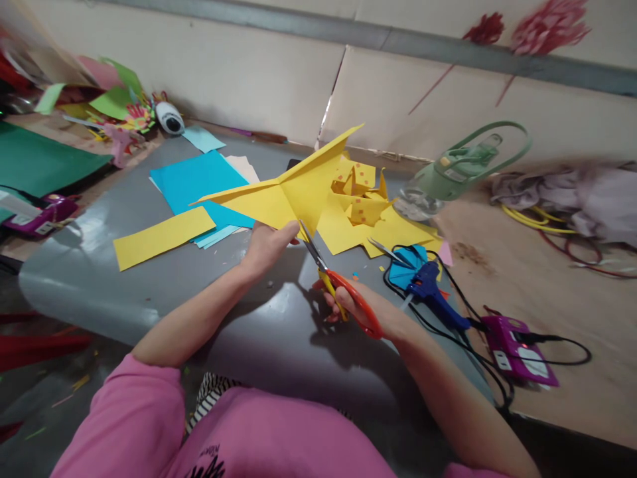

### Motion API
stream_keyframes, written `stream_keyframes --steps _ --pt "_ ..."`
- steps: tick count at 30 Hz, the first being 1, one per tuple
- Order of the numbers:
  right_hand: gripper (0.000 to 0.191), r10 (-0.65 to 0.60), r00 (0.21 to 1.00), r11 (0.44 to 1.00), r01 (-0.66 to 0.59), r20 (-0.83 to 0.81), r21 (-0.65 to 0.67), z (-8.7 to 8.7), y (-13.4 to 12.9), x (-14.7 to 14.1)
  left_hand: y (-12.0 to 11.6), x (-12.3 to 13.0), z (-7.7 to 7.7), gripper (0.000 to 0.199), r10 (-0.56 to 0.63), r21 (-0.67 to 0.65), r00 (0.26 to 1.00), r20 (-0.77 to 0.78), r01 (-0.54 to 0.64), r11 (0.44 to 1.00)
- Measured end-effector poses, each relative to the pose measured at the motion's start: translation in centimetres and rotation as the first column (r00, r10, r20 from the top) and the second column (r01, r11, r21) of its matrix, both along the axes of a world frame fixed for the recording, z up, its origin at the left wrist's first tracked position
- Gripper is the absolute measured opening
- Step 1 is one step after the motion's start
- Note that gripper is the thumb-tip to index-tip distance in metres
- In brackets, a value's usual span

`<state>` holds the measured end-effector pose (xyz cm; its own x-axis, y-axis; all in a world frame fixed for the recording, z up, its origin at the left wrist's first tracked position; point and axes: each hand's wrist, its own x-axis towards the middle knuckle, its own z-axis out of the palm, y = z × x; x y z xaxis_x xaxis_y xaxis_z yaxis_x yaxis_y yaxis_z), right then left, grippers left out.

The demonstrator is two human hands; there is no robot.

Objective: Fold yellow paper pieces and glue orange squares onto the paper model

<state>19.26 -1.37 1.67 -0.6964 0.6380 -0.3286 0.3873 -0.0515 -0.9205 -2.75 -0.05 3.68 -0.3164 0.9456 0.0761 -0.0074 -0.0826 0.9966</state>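
Observation:
My left hand (271, 249) pinches the lower corner of a folded sheet of yellow paper (283, 199), whose creased wings spread out above the table. In my right hand (351, 302) are scissors (361, 309) with red and yellow handles. Their blades meet the paper's lower edge close to my left thumb; whether they are cutting I cannot tell. Left of my left hand lies a yellow paper strip (164, 239), partly over blue sheets (199, 179). Behind the scissors, spotted yellow paper cut-outs (361, 199) rest on more yellow sheets (343, 232).
A blue glue gun (432, 292) with a black cable lies at the right beside a purple power strip (520, 352). Farther back stands a tilted green bottle (452, 172). A pink glue gun (119, 143) and a white camera-like device (169, 118) sit at the back left.

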Motion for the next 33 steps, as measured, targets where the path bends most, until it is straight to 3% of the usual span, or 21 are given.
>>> stream_keyframes --steps 8,33 --pt "0.078 -0.029 1.0 0.998 0.03 0.011 -0.063 0.66 -0.15 0.02 0.05 -0.2 0.12 0.02 0.002 0.01 1.0 0.007 -0.002 1.0" --pt "0.069 0.007 1.0 0.999 -0.008 -0.027 -0.038 0.49 -0.22 -0.03 -0.06 0.05 -0.03 0.025 0.013 0.023 1.0 0.012 -0.013 1.0"
